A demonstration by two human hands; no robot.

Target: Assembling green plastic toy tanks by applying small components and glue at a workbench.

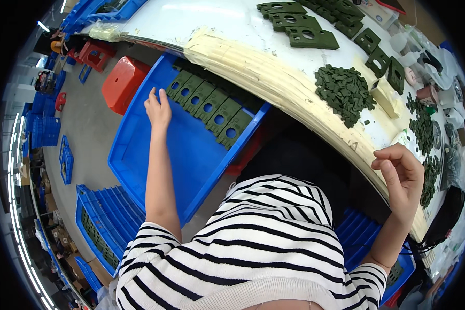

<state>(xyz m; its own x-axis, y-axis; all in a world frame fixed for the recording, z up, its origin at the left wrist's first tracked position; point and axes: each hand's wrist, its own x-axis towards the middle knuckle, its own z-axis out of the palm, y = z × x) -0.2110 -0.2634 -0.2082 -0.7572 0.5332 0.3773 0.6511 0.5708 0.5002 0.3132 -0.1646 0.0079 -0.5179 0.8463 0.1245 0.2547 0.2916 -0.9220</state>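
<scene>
My left hand (158,109) is over the left part of a blue plastic crate (163,155), its fingers apart and nothing visible between them. Just right of it, a row of dark green plates with round holes (207,107) lies along the crate's far side. My right hand (402,178) is raised at the table's edge on the right. Its fingers are curled with the thumb close to them; anything small in that pinch is too hard to make out. Beyond it lies a pile of small dark green pieces (343,93) on the white table (222,23).
More green plates (311,37) lie at the table's far side. Cream tape (274,77) covers its edge. A cream block (386,98) and plastic bags (457,119) are at the right. A red stool (123,84) and stacked blue crates (111,212) stand left.
</scene>
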